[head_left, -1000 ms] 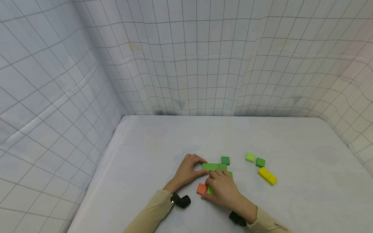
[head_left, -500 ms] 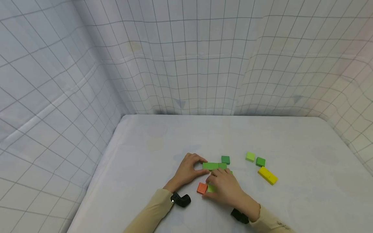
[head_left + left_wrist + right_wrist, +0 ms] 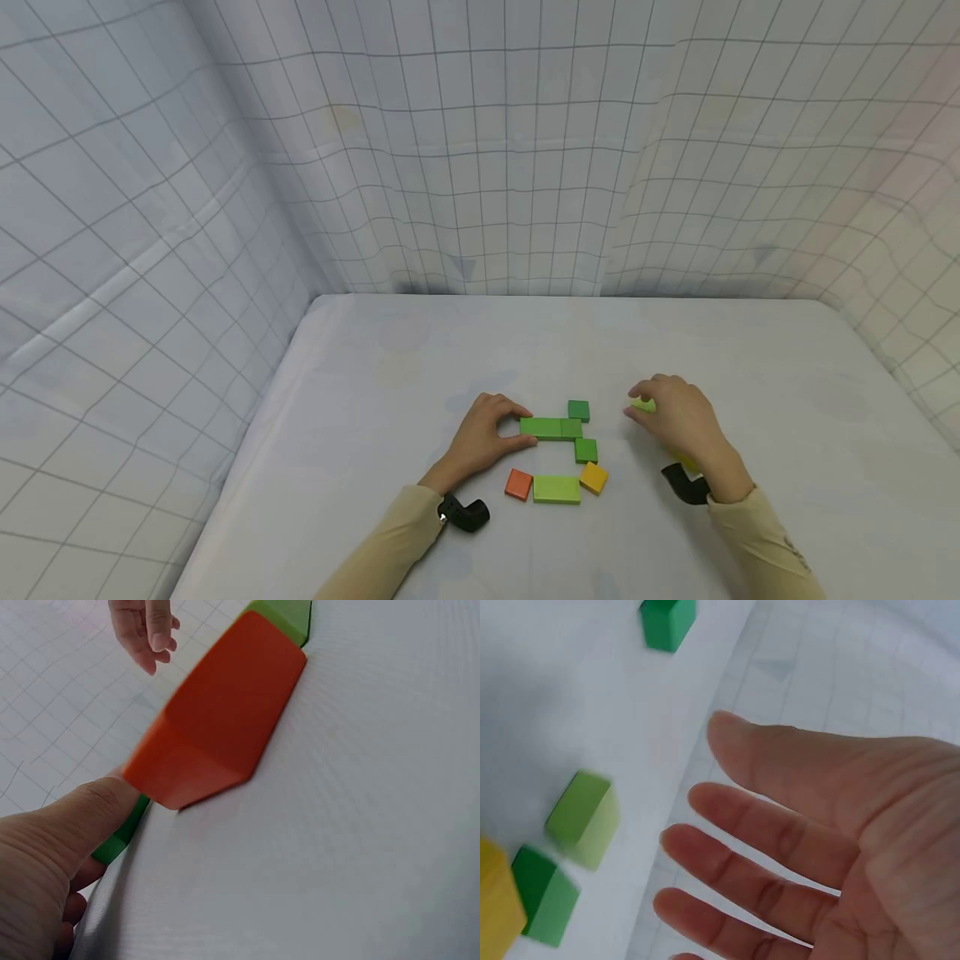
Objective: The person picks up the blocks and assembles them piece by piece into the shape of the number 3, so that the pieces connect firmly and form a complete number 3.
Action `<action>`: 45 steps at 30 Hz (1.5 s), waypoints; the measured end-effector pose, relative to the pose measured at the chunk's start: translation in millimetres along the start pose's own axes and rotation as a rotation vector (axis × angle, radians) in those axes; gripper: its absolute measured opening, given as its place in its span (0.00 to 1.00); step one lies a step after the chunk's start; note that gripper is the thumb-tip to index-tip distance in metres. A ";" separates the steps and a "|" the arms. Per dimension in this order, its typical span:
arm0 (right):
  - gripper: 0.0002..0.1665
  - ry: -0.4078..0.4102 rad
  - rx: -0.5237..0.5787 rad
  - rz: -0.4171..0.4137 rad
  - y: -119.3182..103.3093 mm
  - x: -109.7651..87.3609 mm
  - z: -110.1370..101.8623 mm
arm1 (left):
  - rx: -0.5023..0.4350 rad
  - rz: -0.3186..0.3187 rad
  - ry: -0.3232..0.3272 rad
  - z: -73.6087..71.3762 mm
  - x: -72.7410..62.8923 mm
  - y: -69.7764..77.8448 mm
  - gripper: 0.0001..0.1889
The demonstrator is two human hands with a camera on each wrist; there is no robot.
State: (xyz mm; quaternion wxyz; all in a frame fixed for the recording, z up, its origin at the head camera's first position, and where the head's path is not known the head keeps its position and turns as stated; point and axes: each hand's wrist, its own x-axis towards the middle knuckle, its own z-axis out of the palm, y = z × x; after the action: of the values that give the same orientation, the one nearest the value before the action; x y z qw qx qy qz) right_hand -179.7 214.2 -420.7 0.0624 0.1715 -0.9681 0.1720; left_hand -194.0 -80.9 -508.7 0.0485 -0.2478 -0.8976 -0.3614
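Note:
My left hand (image 3: pixel 480 437) pinches the left end of a long green block (image 3: pixel 540 428) between thumb and forefinger. A green cube (image 3: pixel 572 429) sits against that block's right end. Over at the right, my right hand (image 3: pixel 678 417) hovers above a light green cube (image 3: pixel 585 817), fingers spread and apart from it in the right wrist view. Beside that cube lie a darker green cube (image 3: pixel 546 896) and a yellow block (image 3: pixel 495 900), mostly covered by the hand in the head view. The left wrist view shows the thumb close to a red-orange block (image 3: pixel 225 705).
Nearer the front, a light green oblong block (image 3: pixel 557 490) lies between the red-orange block and a yellow-orange block (image 3: pixel 594 477). Another green cube (image 3: pixel 586 451) and a dark green cube (image 3: pixel 578 410) lie near the long block. A gridded curtain (image 3: pixel 480 167) surrounds the white table (image 3: pixel 390 350).
My right hand has left the blocks in the middle and moved right and away to the light green cube, uncovering the front blocks. The left hand has stayed in place.

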 end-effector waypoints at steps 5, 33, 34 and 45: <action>0.17 -0.060 -0.065 0.064 15.4 1.7 2.0 | 0.003 -0.005 0.000 0.5 -0.3 -1.3 0.20; 0.13 -0.055 0.202 0.121 13.7 54.3 38.1 | -0.003 -0.005 -0.013 -1.9 1.2 -1.3 0.20; 0.13 -0.055 0.222 0.110 13.8 55.5 39.5 | -0.001 -0.005 -0.012 -2.1 1.3 -1.2 0.20; 0.18 -0.076 0.387 0.191 23.6 60.1 54.2 | -0.014 -0.002 -0.010 -2.3 0.2 -2.7 0.19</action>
State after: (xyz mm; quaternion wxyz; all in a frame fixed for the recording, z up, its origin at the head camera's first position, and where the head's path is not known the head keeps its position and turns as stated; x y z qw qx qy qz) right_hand -247.5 197.1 -467.8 -0.0251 0.0939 -0.9305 0.3530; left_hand -195.6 -84.0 -508.7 0.0420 -0.2491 -0.8954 -0.3667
